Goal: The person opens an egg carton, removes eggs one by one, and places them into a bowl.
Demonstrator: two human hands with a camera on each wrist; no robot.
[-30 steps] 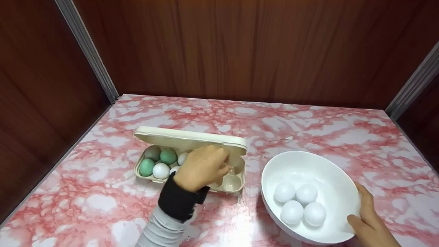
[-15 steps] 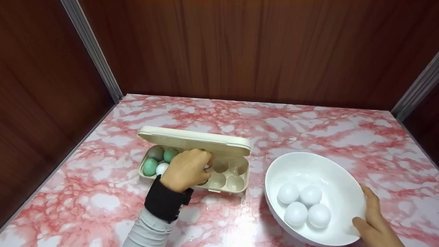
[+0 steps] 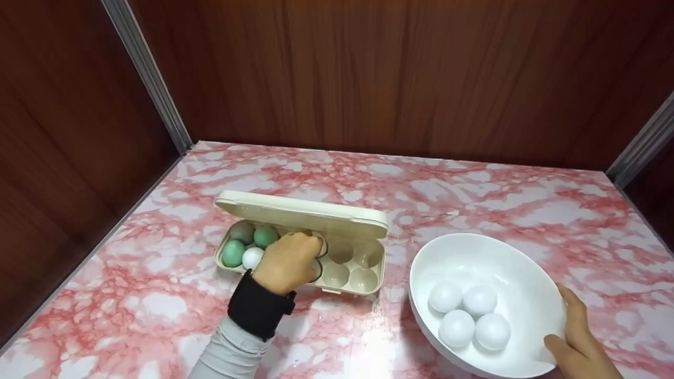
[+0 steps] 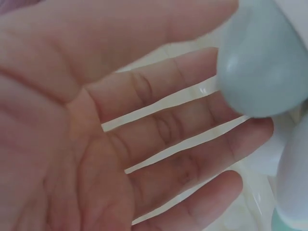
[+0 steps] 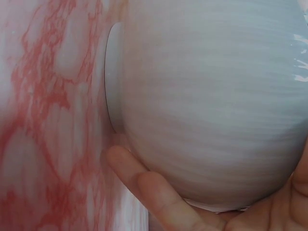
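Observation:
In the left wrist view, the thumb and fingertips of my left hand (image 4: 110, 120) close around a pale egg (image 4: 262, 62), the index and middle fingertips partly behind it. The head view has this left hand (image 3: 288, 262) reaching down into a cream egg carton (image 3: 331, 290) with its lid raised, covering the egg. Green eggs (image 3: 233, 253), a grey-green one and a white egg (image 3: 253, 258) sit at the carton's left end. My right hand (image 3: 579, 334) grips the right side of a white bowl (image 3: 521, 284), thumb at the rim and fingers beneath the outer wall (image 5: 216, 96).
Inside the bowl lie several white balls (image 3: 457, 328). Bare cups (image 3: 363, 279) show at the carton's right end. A red and white marbled table (image 3: 326, 342) carries carton and bowl, with wood-grain panels (image 3: 358, 79) behind and at the sides.
My left hand has moved left from the carton's right cups and down toward the eggs, settling there. The right hand keeps its grip on the bowl. The head view has shifted slightly.

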